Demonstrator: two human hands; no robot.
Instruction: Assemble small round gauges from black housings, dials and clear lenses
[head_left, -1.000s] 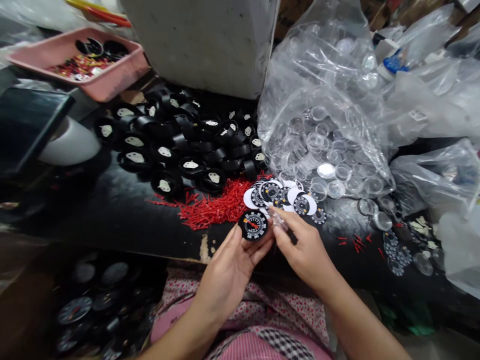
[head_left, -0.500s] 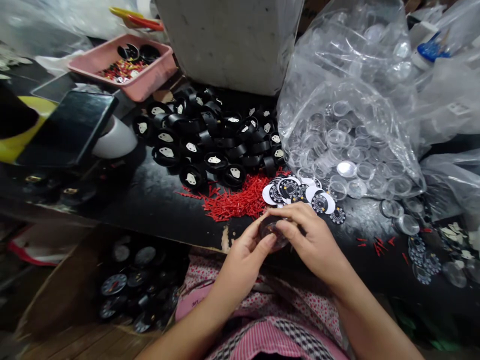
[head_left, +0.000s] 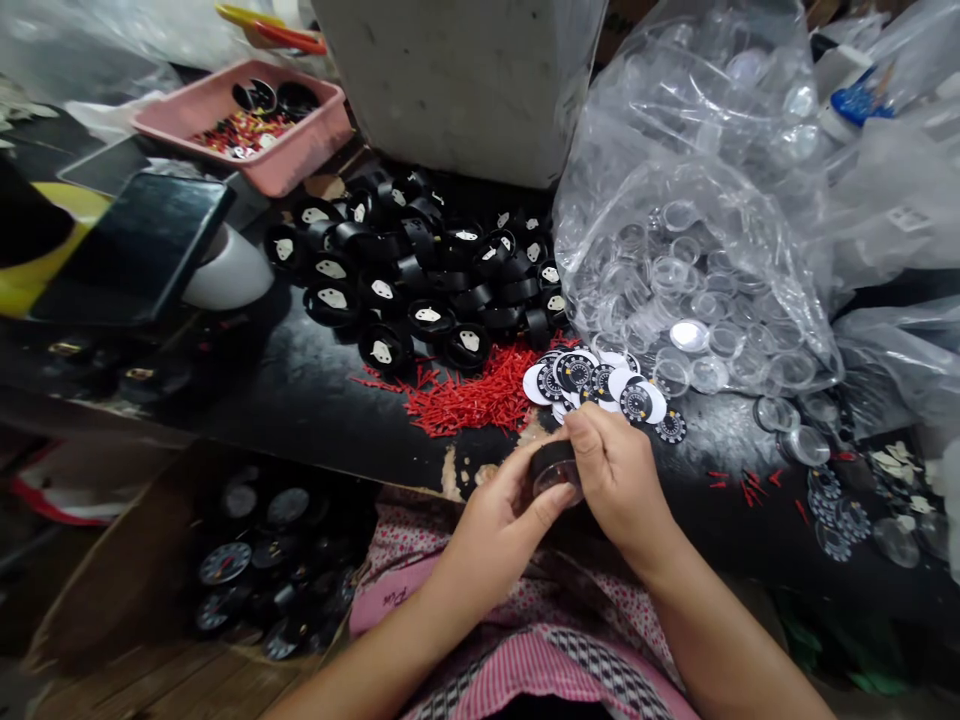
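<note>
Between my hands, over the table's front edge, is a small round black gauge (head_left: 553, 470) with a clear cover, tilted on its side. My left hand (head_left: 504, 505) is closed around it, thumb on the clear face. The fingers of my right hand (head_left: 616, 468) are curled and pressed against its right side. Just beyond lie printed black-and-white dial discs (head_left: 600, 380) in a loose pile. A heap of red pointers (head_left: 480, 395) lies to their left. Behind these sit many black round housings (head_left: 427, 320) with white plates inside.
A plastic bag (head_left: 712, 270) of clear covers spreads at the right. A pink tray (head_left: 300, 140) of small parts stands back left, near a dark phone-like slab (head_left: 142, 250). Below the table, a box (head_left: 97, 570) holds finished-looking gauges. Loose pointers, dials and covers lie far right.
The gauge has tipped from facing up to lying more on its side. My right hand has curled its fingers in and shifted to the gauge's right side.
</note>
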